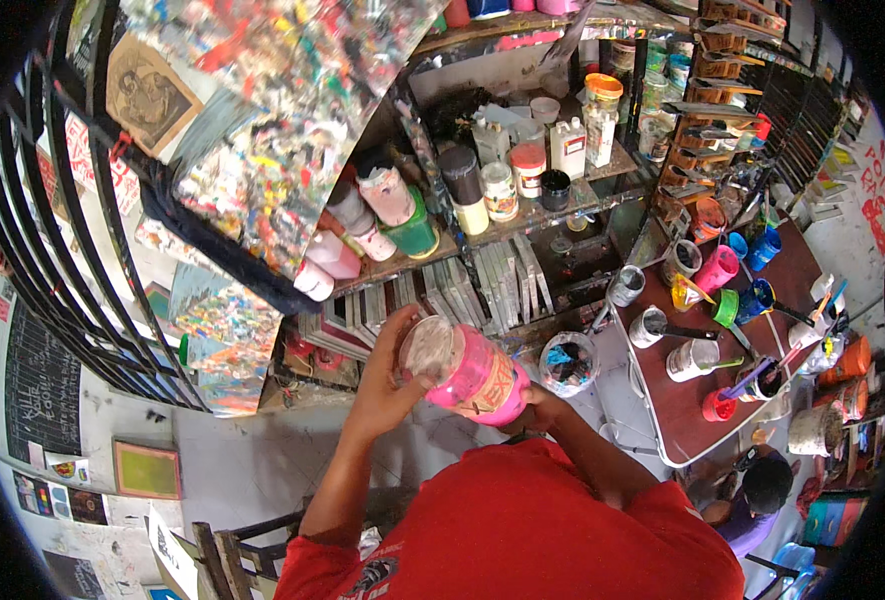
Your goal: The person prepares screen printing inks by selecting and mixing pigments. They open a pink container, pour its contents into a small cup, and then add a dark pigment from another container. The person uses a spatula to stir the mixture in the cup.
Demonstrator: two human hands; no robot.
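Note:
Tilted in front of my chest is a pink paint jar [487, 378] with a smudged, pale round top [432, 350] and a yellowish hand-lettered label. My left hand [390, 372] grips it around the pale top end, thumb across the near side. At the opposite end, my right hand [545, 408] holds the jar near its base; most of those fingers are hidden behind it. Whether the pale top is a separate lid cannot be made out.
Ahead, a shelf [522, 225] bears paint tubs and bottles above stacked screen frames [492, 290]. A bucket [568, 362] stands on the floor beside a brown table [652, 400] crowded with paint pots. Another person [762, 490] is at lower right. A paint-splattered board [282, 130] rises at upper left.

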